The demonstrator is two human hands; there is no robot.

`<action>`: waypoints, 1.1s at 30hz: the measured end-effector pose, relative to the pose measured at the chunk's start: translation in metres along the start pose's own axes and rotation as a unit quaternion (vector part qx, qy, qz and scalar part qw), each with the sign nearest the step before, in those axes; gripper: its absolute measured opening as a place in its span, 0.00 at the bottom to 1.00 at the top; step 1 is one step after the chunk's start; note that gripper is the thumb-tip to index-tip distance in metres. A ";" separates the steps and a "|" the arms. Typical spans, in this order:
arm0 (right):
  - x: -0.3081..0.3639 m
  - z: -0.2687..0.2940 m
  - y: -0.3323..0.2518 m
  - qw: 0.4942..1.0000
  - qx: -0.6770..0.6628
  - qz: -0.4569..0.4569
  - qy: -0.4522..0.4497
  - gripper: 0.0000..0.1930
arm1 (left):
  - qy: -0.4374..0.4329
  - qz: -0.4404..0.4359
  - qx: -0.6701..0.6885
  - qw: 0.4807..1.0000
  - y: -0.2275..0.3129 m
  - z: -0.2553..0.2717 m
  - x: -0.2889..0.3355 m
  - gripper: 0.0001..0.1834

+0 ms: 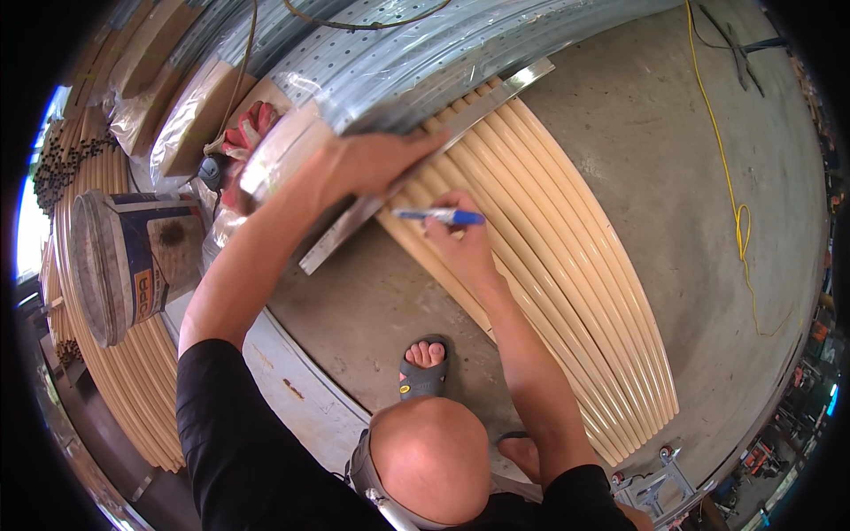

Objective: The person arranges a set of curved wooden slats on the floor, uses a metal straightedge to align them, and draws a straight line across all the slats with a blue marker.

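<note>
Right hand (464,248) pinches marker (436,215); left hand (376,164) on bar (496,105), grip unclear. Likely marking tubes (567,243); next stroke needs bar steady.

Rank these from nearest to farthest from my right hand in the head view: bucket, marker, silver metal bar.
From the right hand:
1. Marker: held in its fingers.
2. Silver metal bar: just beyond, lying across the tan tubes.
3. Bucket: far over on the left.
</note>
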State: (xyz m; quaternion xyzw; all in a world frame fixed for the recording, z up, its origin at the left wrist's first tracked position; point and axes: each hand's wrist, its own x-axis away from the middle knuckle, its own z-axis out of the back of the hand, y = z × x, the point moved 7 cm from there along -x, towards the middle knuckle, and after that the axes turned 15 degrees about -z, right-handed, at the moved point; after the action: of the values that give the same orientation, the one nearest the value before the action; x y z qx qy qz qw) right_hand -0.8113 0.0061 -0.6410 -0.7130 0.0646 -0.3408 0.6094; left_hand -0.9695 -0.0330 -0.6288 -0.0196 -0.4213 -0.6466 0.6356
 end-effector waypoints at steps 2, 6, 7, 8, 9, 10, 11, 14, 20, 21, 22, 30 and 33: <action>-0.001 -0.004 0.000 0.999 0.026 0.002 -0.020 0.10 | -0.005 0.004 0.005 1.000 0.000 0.000 -0.001 0.66; -0.004 -0.009 -0.003 0.998 0.045 -0.017 -0.037 0.11 | 0.013 -0.006 0.003 1.000 -0.002 -0.002 -0.006 0.65; -0.004 -0.009 -0.003 0.998 0.044 -0.024 -0.040 0.11 | 0.023 -0.012 0.001 1.000 -0.004 -0.003 -0.006 0.65; -0.005 -0.011 -0.002 0.997 0.055 -0.021 -0.045 0.11 | 0.014 -0.005 0.008 1.000 -0.006 -0.004 -0.005 0.65; -0.005 -0.014 -0.001 0.996 0.066 -0.019 -0.049 0.11 | 0.006 0.002 0.015 1.000 -0.007 -0.005 -0.004 0.65; -0.006 -0.015 0.001 0.995 0.077 -0.017 -0.053 0.11 | -0.002 0.008 0.021 1.000 -0.008 -0.007 -0.003 0.65; -0.008 -0.014 0.000 0.995 0.078 -0.022 -0.056 0.11 | 0.006 0.003 0.018 1.000 -0.008 -0.006 -0.003 0.66; -0.015 -0.007 -0.001 0.995 0.073 -0.038 -0.052 0.11 | 0.048 -0.037 -0.008 0.998 -0.009 -0.007 -0.004 0.64; -0.058 0.040 -0.004 0.999 0.028 -0.031 -0.018 0.12 | 0.059 -0.058 -0.022 0.996 -0.014 -0.010 -0.004 0.63; -0.070 0.055 -0.007 1.000 0.019 -0.017 -0.007 0.12 | 0.044 -0.035 -0.003 0.998 -0.009 -0.007 -0.005 0.65; -0.081 0.071 -0.011 1.000 0.009 -0.003 0.004 0.12 | 0.028 -0.012 0.016 0.999 -0.007 -0.007 -0.006 0.66; -0.140 0.164 -0.053 0.992 0.011 0.025 0.123 0.11 | 0.023 -0.011 0.028 0.999 -0.012 -0.011 -0.003 0.65; -0.148 0.181 -0.061 0.986 -0.022 0.050 0.155 0.12 | 0.015 -0.008 0.039 0.999 -0.013 -0.011 -0.003 0.65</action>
State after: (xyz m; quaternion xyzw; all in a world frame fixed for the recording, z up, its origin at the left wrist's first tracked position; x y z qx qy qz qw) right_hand -0.8410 0.2452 -0.6500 -0.6606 0.2016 -0.4150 0.5921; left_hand -0.9738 -0.0394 -0.6442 0.0179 -0.4368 -0.6350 0.6370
